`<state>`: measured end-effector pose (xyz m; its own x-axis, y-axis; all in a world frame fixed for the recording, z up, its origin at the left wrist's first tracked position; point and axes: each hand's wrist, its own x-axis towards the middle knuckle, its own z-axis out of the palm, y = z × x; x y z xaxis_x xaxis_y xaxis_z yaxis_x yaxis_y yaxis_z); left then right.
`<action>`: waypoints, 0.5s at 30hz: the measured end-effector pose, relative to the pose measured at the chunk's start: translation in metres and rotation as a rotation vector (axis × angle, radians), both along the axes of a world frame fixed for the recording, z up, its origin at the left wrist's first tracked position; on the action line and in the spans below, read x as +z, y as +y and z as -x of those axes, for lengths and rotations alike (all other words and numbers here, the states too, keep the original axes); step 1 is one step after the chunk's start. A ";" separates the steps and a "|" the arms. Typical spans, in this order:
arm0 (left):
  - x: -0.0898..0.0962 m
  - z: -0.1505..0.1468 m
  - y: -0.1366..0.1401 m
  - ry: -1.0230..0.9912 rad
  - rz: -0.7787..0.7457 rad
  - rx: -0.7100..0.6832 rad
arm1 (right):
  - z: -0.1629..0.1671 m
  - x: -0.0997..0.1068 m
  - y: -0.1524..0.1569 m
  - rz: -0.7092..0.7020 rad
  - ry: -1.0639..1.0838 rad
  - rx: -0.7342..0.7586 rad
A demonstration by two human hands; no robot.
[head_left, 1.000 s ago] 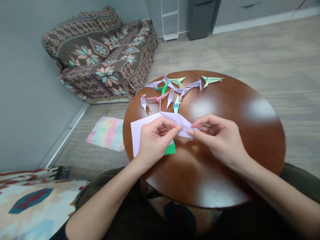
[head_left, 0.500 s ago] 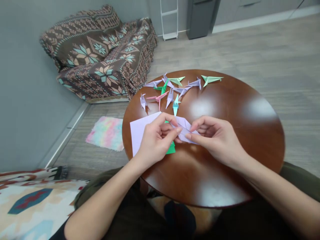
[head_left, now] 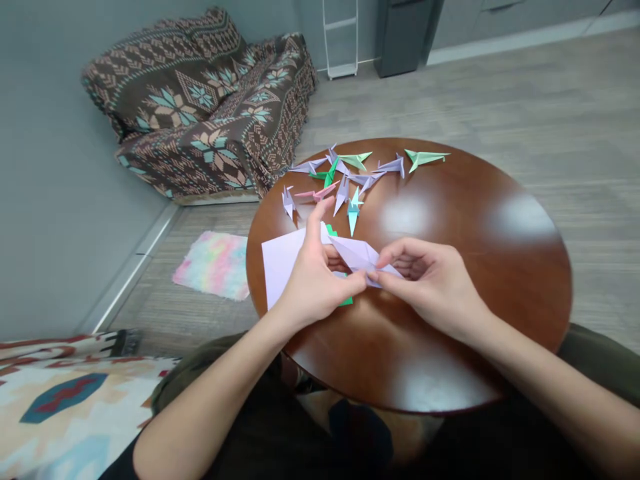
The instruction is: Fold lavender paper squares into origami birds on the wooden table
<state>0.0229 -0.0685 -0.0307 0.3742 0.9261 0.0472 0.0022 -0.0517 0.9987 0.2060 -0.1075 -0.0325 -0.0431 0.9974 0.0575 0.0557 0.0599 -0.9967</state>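
Observation:
A folded piece of lilac origami paper (head_left: 354, 253) is held over the table between my two hands. My right hand (head_left: 433, 277) pinches its right end between thumb and index finger, the other fingers curled in. At the left, my left hand (head_left: 317, 283) has its thumb against the paper's lower edge and its index finger raised away. Its remaining fingers curl behind the paper, partly hidden. Beneath this hand lie a flat lilac sheet (head_left: 281, 263) and some green paper (head_left: 347, 301), mostly covered.
Several folded paper cranes lie at the table's far side, among them a pink crane (head_left: 316, 194), a light blue crane (head_left: 353, 212) and a pale green crane (head_left: 423, 159). The round brown table (head_left: 480, 267) has a curved edge. Beyond is a sofa (head_left: 215, 120) with a patterned cover.
My left index finger has lifted off the folded paper and its thumb has straightened, uncovering the paper's left point. My right hand keeps its pinch.

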 end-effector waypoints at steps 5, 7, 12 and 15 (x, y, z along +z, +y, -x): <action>0.009 0.006 0.006 0.037 -0.003 -0.029 | -0.002 0.000 0.001 0.030 0.046 0.017; 0.012 0.013 0.013 0.050 -0.040 -0.006 | -0.005 0.000 0.002 0.034 0.051 0.010; 0.010 0.029 0.028 -0.061 -0.117 0.197 | -0.012 0.000 0.007 0.039 0.124 -0.047; 0.002 0.019 0.019 -0.058 0.065 -0.036 | -0.010 -0.001 0.007 0.060 0.184 -0.005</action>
